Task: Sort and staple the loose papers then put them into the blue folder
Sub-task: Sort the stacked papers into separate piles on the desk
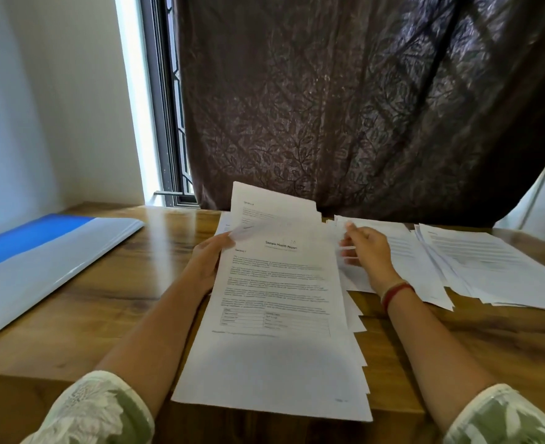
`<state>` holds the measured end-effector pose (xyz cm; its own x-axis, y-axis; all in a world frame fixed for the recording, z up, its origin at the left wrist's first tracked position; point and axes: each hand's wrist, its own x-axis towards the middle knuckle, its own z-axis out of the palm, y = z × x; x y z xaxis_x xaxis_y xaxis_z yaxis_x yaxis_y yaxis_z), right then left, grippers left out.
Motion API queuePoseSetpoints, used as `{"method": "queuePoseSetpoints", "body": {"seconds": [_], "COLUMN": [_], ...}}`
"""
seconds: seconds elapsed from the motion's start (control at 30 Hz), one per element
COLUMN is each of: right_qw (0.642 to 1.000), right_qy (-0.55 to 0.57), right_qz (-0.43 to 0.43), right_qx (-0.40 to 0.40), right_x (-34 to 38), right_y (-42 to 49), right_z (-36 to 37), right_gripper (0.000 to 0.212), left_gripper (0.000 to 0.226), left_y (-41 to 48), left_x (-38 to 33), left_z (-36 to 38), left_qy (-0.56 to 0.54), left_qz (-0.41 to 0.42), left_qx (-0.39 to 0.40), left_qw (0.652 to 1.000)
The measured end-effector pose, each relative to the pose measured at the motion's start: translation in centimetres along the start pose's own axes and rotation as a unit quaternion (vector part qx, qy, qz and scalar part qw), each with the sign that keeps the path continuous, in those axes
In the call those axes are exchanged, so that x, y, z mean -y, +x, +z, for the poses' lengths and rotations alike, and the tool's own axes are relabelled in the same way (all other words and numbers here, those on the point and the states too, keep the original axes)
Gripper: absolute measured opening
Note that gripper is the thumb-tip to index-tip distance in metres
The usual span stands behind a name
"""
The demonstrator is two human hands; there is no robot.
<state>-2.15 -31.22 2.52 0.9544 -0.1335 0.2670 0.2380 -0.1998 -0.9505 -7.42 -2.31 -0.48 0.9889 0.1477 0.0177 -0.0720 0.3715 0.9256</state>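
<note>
While your L hand [207, 261] grips the white printed paper stack [277, 315], mid wooden desk [120, 283], by its left edge, R hand [365, 251] at right edge, grip unclear (blur); blue plastic folder [40, 261] lies left, nearer L.

Daylight enters through the window [165, 123] beside the dark curtain [344, 107], throwing glare on the table [171, 229] near its far edge. A soft shadow dims the held papers [274, 357] low down. The right hand [368, 256] has blurred fingers [348, 251]; frame edges bow.
</note>
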Motion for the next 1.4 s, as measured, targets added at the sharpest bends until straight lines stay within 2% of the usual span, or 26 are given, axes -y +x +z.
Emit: {"method": "queuePoseSetpoints", "body": {"seconds": [0.07, 0.13, 0.23, 0.37, 0.47, 0.5, 0.57, 0.63, 0.67, 0.73, 0.87, 1.0, 1.1, 1.23, 1.33, 1.4], "right_qw": [0.998, 0.999, 0.998, 0.997, 0.997, 0.998, 0.998, 0.996, 0.994, 0.994, 0.996, 0.992, 0.991, 0.975, 0.963, 0.956], "right_qy": [0.010, 0.008, 0.060, 0.071, 0.069, 0.065, 0.063, 0.083, 0.094, 0.107, 0.066, 0.056, 0.111, 0.177, 0.176, 0.173], "right_qz": [-0.020, -0.012, 0.031, 0.017, 0.005, 0.004, 0.014, 0.034, 0.040, 0.034, -0.027, -0.090, -0.081, -0.003, 0.014, 0.012], "right_qx": [-0.055, -0.040, 0.005, 0.026, -0.016, -0.021, -0.001, 0.025, 0.026, 0.005, -0.044, -0.071, -0.002, 0.135, 0.204, 0.235], "right_x": [-0.5, -0.8, -0.2, 0.2, -0.3, -0.6, -0.8, -0.6, -0.4, -0.1, 0.1, 0.7, 1.4, 1.9, 1.5, 1.2], "right_y": [0.5, 0.8, 0.8, 0.6, 0.6, 0.7, 0.9, 0.8, 0.8, 0.7, 0.3, -0.7, -1.4, -1.9, -1.6, -1.4], "right_z": [-1.0, -1.4, -0.7, 0.2, 0.4, 0.4, 0.6, 0.9, 1.1, 1.4, 1.3, 1.2, 1.0, 0.9, 0.8, 0.6], "right_gripper": [0.021, 0.020, 0.003, 0.012, 0.008, 0.015, 0.022, 0.011, 0.007, 0.012, 0.011, 0.010, 0.010, 0.012, 0.016, 0.025], "left_gripper": [0.062, 0.066, 0.071, 0.078, 0.086, 0.087, 0.087, 0.084, 0.082, 0.079, 0.069, 0.069, 0.071, 0.069, 0.070, 0.063], "left_y": [0.1, 0.2, 0.5, 0.9, 1.0, 1.0, 1.0, 1.0, 1.0, 1.2, 1.5, 1.6, 1.5, 1.5, 1.3, 1.3], "left_x": [-0.1, -0.1, 0.0, 0.1, 0.2, 0.2, 0.1, 0.0, 0.1, 0.1, 0.4, 0.3, 0.1, 0.2, 0.4, 0.4], "left_z": [0.0, 0.1, 0.0, -0.3, -0.4, -0.4, -0.4, -0.4, -0.4, -0.5, -0.7, -0.8, -0.8, -0.9, -0.7, -0.5], "left_qy": [-0.003, 0.002, 0.001, -0.011, -0.016, -0.018, -0.025, -0.029, -0.031, -0.033, -0.036, -0.025, 0.003, -0.003, -0.010, -0.006], "left_qz": [-0.002, -0.005, -0.004, -0.001, -0.016, -0.019, -0.021, -0.023, -0.022, -0.022, -0.020, -0.003, 0.015, 0.031, 0.042, 0.042], "left_qx": [0.016, 0.035, 0.070, 0.079, 0.073, 0.069, 0.063, 0.066, 0.069, 0.073, 0.069, 0.046, 0.017, 0.026, 0.023, 0.024], "left_qw": [1.000, 0.999, 0.998, 0.997, 0.997, 0.997, 0.997, 0.997, 0.997, 0.997, 0.997, 0.999, 1.000, 0.999, 0.999, 0.999]}}
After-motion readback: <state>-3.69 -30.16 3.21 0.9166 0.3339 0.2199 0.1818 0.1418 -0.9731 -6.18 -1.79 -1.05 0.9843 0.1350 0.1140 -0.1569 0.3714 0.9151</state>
